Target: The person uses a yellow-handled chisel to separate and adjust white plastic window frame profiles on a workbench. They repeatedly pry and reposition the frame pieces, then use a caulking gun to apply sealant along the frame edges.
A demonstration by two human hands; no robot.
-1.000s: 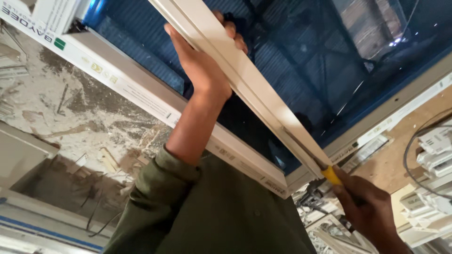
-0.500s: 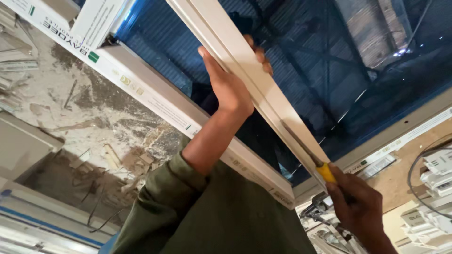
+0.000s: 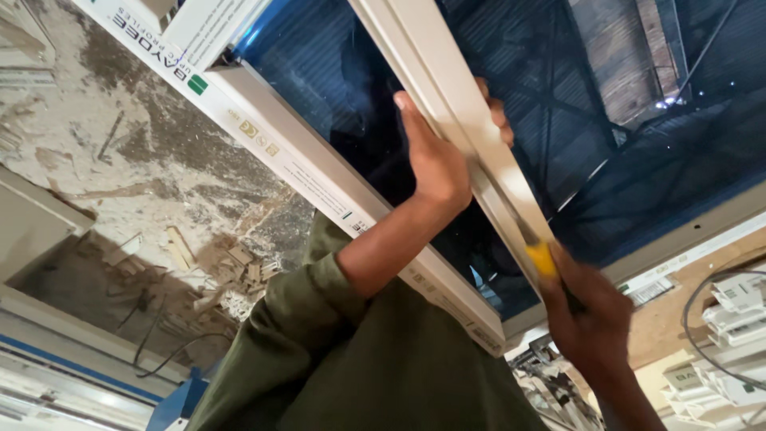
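Note:
A long white plastic strip point(image 3: 447, 104) runs diagonally over a window with dark blue glass point(image 3: 606, 120) in a white frame point(image 3: 319, 175). My left hand point(image 3: 437, 164) grips the strip at mid-length, fingers curled round its far side. My right hand point(image 3: 586, 315) holds a yellow-handled tool point(image 3: 542, 257) whose tip touches the strip's lower end. An olive green sleeve point(image 3: 319, 319) covers my left forearm.
Left of the window lies a dusty floor point(image 3: 136, 160) with white offcuts and scraps point(image 3: 215, 271). White profile lengths point(image 3: 48, 343) lie at the lower left. White profile pieces point(image 3: 742, 303) and a dark cable point(image 3: 694, 319) sit at the right edge.
The view has shifted, so the window and strip sit further right. My left hand has slid along the strip. My right hand with the tool stays at the strip's lower end.

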